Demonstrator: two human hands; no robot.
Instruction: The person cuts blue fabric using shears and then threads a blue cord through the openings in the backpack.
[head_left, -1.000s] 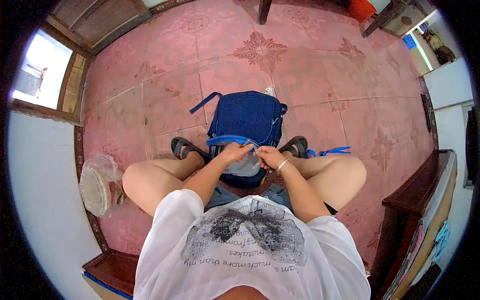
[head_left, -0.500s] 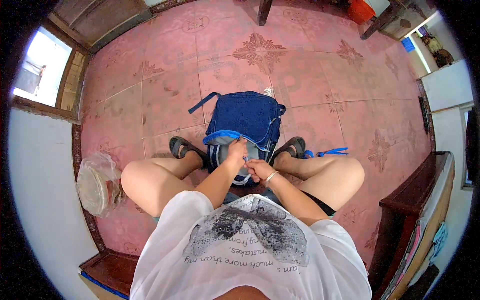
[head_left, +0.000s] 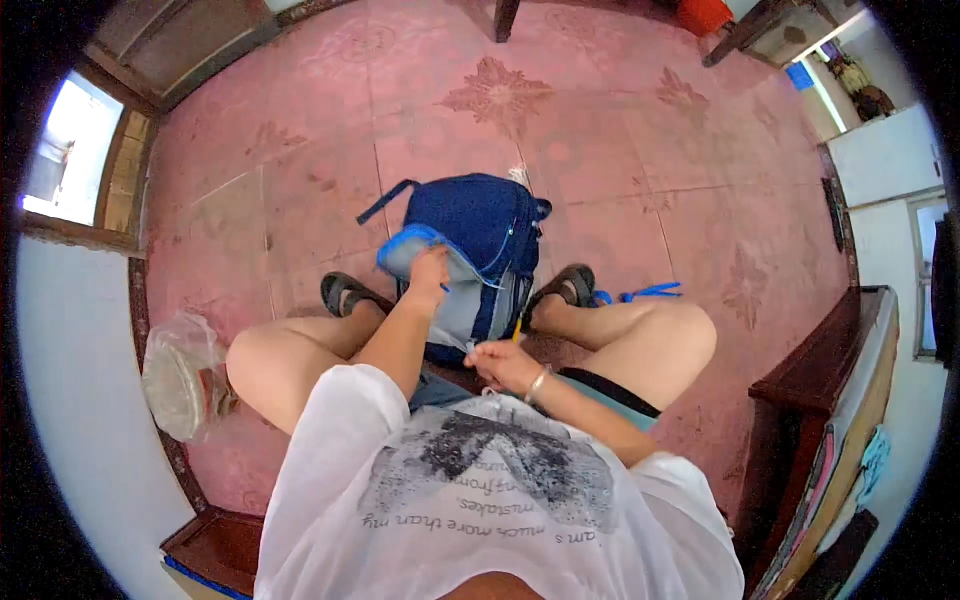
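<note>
Flap up, both hands at the backpack!

We look down on a pink tiled floor point(head_left: 570, 120), and there in the middle sits the backpack point(head_left: 465, 215), dark blue, lying between our bent legs. Over on our left, a clear plastic bag point(head_left: 185, 380) stands near the wall; far off at upper right, a red bucket point(head_left: 704, 15). The backpack's flap point(head_left: 398, 252) gapes, grey lining and bright blue edge on show. Dark sandals point(head_left: 577, 285) flank the backpack, one each side. Now the hands: our left hand point(head_left: 430, 270) is right up against the lining, fingers partly hidden, so we can't tell whether they grip. Our right hand point(head_left: 505, 366) is lower, at the near end, fingers curled together; whether they pinch anything, we can't tell. A pale bracelet point(head_left: 538, 384) rings that wrist.
</note>
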